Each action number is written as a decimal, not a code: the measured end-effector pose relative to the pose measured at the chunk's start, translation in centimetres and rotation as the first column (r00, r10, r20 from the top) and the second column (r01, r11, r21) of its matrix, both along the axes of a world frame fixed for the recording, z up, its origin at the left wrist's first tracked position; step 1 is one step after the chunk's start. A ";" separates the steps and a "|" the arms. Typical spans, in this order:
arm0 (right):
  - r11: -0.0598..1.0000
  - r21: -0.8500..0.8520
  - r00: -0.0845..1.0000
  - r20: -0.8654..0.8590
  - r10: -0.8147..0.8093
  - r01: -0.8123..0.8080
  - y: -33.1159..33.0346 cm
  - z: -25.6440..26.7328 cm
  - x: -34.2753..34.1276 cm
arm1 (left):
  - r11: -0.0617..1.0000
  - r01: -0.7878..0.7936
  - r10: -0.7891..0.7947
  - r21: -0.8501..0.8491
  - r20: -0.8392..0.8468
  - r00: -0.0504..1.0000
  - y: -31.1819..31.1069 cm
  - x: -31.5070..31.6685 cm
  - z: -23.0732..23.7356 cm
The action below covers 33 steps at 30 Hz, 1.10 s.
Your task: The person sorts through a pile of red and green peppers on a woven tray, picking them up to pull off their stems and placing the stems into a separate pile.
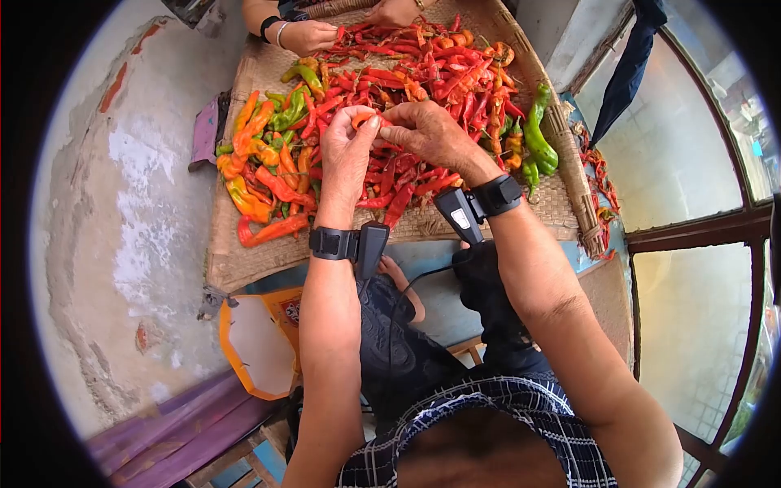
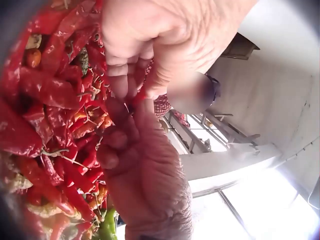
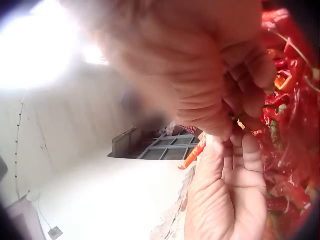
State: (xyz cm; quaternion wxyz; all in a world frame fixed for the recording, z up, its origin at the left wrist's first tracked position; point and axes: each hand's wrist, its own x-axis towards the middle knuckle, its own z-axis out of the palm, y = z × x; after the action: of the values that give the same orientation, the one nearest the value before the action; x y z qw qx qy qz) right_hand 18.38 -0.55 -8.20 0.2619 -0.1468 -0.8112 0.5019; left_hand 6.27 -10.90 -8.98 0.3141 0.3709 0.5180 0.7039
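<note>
Over a heap of red chili peppers [image 1: 399,175], my two hands meet at one small orange-red chili pepper [image 3: 192,154]. My left hand [image 1: 346,150] holds it between thumb and fingers, its pointed end sticking out beyond the thumb in the right wrist view. From the other side, my right hand [image 1: 431,138] pinches at the stem end, where a bit of green stem [image 3: 235,118] shows between the fingertips. Most of the pepper's body is hidden by the fingers. The heap lies in a large woven tray [image 1: 569,215].
Orange and green peppers [image 1: 256,134] lie along the tray's left side, and a long green pepper [image 1: 538,138] at its right. Another person's hand [image 1: 307,37] reaches in at the far edge. Windows [image 1: 691,301] stand right, a plaster wall [image 1: 163,244] left.
</note>
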 end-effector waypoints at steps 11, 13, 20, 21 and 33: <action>0.719 -0.695 0.877 -0.356 -0.323 -0.018 1.4 2.0 1.5 | 0.887 -0.461 0.374 -0.032 -0.533 0.759 -1.6 -3.0 -0.9; 0.615 -0.788 0.785 -0.355 -0.508 0.042 1.4 2.3 2.0 | 0.854 -0.516 0.229 -0.068 -0.841 0.490 -1.1 -1.9 -0.6; 0.865 -0.479 0.968 -0.108 -0.228 0.150 1.0 0.7 1.5 | 0.835 -0.537 0.003 -0.123 -0.974 0.228 0.5 -0.4 -1.0; 0.885 -0.440 0.978 -0.063 -0.197 0.150 0.6 0.8 1.3 | 0.851 -0.521 0.032 -0.070 -0.983 0.183 0.6 -0.4 -0.7; 0.999 -0.028 0.994 -0.104 0.040 -0.043 -0.8 0.2 -0.3 | 0.999 -0.040 0.041 0.034 -0.021 0.999 -0.5 0.1 1.5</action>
State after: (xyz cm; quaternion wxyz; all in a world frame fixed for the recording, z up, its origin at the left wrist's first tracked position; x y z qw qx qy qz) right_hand 18.08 -1.37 -7.97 0.2910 -0.1077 -0.7917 0.5263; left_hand 6.35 -11.45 -7.51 0.2880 0.3731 0.5169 0.7146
